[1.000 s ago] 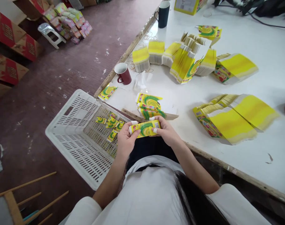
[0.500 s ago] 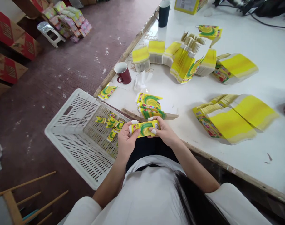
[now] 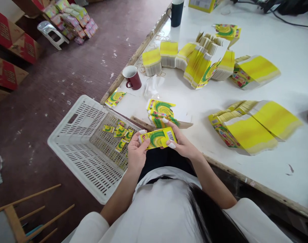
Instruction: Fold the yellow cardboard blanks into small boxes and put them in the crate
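Note:
My left hand pinches the left end of a small flat yellow carton with a green swirl, its thumb across the printed face. Around the barcode end is my right hand, index finger lifted above the top edge and thumb at the lower edge. Just beyond the carton, a stack of similar flat cartons lies at the table's near edge. Below and left stands a white slatted plastic basket with several small yellow cartons on its bottom.
The white table holds bundled yellow cartons, more carton stacks, a maroon mug, a dark mug and crumpled clear plastic. On the floor are a white stool, cardboard boxes and a wooden chair.
My right thumb has slid off the carton's face towards its lower edge, and the right index finger has risen. More of the barcode end shows, and the carton tilts slightly up at the right.

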Demonstrator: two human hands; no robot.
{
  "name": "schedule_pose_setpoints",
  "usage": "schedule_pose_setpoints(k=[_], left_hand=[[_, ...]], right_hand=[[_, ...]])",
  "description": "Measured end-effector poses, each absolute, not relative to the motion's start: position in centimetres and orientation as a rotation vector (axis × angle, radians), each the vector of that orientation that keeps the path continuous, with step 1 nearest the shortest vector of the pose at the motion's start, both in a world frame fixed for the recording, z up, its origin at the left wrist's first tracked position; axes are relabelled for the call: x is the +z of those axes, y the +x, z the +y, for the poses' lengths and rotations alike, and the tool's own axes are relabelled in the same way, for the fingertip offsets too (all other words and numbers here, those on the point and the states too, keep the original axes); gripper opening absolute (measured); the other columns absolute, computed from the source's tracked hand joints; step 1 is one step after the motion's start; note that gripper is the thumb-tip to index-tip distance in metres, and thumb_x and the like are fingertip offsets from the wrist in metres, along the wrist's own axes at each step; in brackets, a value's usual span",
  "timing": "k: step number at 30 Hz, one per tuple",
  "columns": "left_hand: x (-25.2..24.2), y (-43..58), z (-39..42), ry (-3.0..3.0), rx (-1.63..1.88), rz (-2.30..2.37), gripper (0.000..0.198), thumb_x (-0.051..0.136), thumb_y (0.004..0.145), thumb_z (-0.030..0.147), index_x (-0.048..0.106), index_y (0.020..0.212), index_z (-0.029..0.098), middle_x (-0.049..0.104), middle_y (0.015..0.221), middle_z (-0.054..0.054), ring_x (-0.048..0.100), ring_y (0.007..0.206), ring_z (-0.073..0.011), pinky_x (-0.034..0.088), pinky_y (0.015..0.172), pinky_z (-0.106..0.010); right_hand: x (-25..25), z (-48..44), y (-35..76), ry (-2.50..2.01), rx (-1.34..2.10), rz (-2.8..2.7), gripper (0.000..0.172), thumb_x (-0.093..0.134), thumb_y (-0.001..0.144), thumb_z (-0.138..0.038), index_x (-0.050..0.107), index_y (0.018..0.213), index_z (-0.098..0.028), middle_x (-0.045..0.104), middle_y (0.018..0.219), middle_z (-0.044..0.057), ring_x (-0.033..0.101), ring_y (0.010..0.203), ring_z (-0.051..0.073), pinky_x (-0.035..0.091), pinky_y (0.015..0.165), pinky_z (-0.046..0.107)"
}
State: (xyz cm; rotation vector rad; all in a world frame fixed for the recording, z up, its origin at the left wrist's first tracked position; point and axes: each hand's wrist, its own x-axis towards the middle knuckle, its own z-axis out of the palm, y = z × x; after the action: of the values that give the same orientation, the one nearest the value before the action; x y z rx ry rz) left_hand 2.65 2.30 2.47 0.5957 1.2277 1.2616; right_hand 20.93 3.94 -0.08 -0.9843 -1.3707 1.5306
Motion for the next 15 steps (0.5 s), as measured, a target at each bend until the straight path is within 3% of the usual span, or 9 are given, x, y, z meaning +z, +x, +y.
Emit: schedule_pose_setpoints(k=[2,5,7,11,15], left_hand=[[2.7,3.1,2.1,0.565,1.239,1.205,0.052,0.096,0.062,0.037,0.067,0.103,0.021,0.075,0.084,0.001,0.074,0.073,-0.0148,0.062,0.073,-0.027],[2.9,3.7,1.6,0.575,1.246,1.202,0.050,0.094,0.066,0.038,0.067,0.105,0.022,0.075,0.085,0.002,0.074,0.077,-0.0143,0.062,0.079,-0.028],[2.9,3.7,1.5,0.569,1.269,1.205,0.051,0.095,0.065,0.038,0.067,0.105,0.022,0.076,0.086,0.002,0.075,0.078,-0.0140,0.062,0.080,-0.027],[2.8,3.1,2.0,0.535,1.310,1.199,0.052,0.096,0.063,0.036,0.067,0.105,0.022,0.077,0.091,0.000,0.075,0.081,-0.0147,0.062,0.079,-0.027],[2.5,3.0,2.2,0.552,1.343,1.191,0.051,0.095,0.067,0.036,0.067,0.107,0.023,0.077,0.094,0.001,0.075,0.085,-0.0137,0.061,0.083,-0.025]], right_hand=[[-0.2,3.9,20.4,-1.131,1.258,-1.392,0.063,0.059,0.095,-0.061,0.046,0.144,-0.024,0.057,0.146,0.015,0.060,0.130,0.032,0.056,0.105,0.049],[-0.3,3.7,19.2,-1.302,1.033,-1.306,0.048,0.047,0.101,-0.058,0.053,0.134,-0.023,0.066,0.133,0.015,0.065,0.119,0.031,0.054,0.105,0.049],[-0.2,3.7,18.9,-1.277,1.050,-1.286,0.054,0.050,0.099,-0.062,0.052,0.136,-0.023,0.065,0.133,0.015,0.066,0.118,0.031,0.055,0.103,0.048],[0.3,3.7,19.8,-1.061,1.319,-1.359,0.089,0.053,0.088,-0.080,0.035,0.154,-0.024,0.056,0.148,0.015,0.057,0.134,0.033,0.055,0.106,0.046],[0.0,3.2,20.0,-1.143,1.283,-1.395,0.086,0.042,0.095,-0.077,0.028,0.162,-0.024,0.051,0.155,0.015,0.048,0.145,0.033,0.047,0.116,0.049]])
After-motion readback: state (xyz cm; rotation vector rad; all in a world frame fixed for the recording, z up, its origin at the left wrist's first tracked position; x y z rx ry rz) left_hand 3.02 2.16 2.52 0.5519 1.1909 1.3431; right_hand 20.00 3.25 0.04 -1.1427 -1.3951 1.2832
